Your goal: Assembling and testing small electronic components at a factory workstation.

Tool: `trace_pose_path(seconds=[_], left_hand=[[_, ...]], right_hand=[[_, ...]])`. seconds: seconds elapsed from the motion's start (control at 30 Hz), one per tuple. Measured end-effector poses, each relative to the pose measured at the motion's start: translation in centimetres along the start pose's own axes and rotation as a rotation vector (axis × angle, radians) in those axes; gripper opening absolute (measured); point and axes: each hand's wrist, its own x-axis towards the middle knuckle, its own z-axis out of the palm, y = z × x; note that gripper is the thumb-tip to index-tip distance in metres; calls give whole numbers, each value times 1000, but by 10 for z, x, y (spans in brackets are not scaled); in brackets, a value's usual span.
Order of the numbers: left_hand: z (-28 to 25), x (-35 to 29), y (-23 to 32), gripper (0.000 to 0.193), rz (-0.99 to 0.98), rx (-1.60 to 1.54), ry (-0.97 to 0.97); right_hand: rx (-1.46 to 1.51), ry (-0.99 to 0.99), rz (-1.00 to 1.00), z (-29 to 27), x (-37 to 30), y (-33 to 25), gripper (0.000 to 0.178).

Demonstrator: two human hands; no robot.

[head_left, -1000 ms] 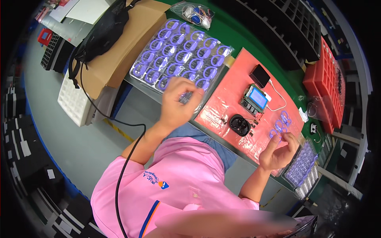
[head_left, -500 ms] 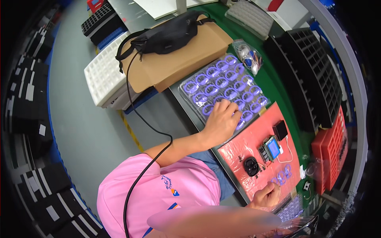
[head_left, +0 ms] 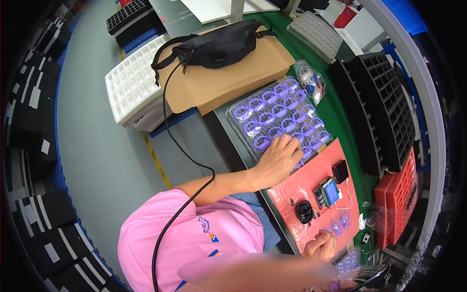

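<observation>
My left hand rests on the near part of a clear plastic tray, its fingers bent down and closed among rows of purple loop-shaped pieces. Its fingertips are hidden, so what they grip cannot be made out. Lower down, beside the edge of a red mat, my right hand is closed with its thumb on top; whatever it holds is hidden. Several purple loops lie on the mat just past it. Also on the mat are a small blue-screened device, a round black case and a black box.
An open cardboard box with a black waist bag stands beyond the tray. Black gridded trays and red crates line the right side. A bag of cables lies past the tray. A black cable crosses above my arm.
The view has shifted and turned a little. My left hand stays at the same part of the tray with fingers bent, and my right hand stays closed by the mat's edge.
</observation>
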Motion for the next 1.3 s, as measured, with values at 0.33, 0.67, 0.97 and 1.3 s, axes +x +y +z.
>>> trace_pose_path(seconds=[0.33,0.67,0.97,1.3], left_hand=[[-16,-3,23,17,81,-385,89],[-13,-11,42,18,128,-603,101],[-6,-23,56,17,100,-723,72],[-6,-27,53,16,49,-781,16]], right_hand=[[-33,-7,-25,-4,6,-3,43],[-69,-14,-60,-6,11,-7,40],[-67,-29,-49,-12,3,-6,35],[-96,-39,-46,-15,6,-8,33]])
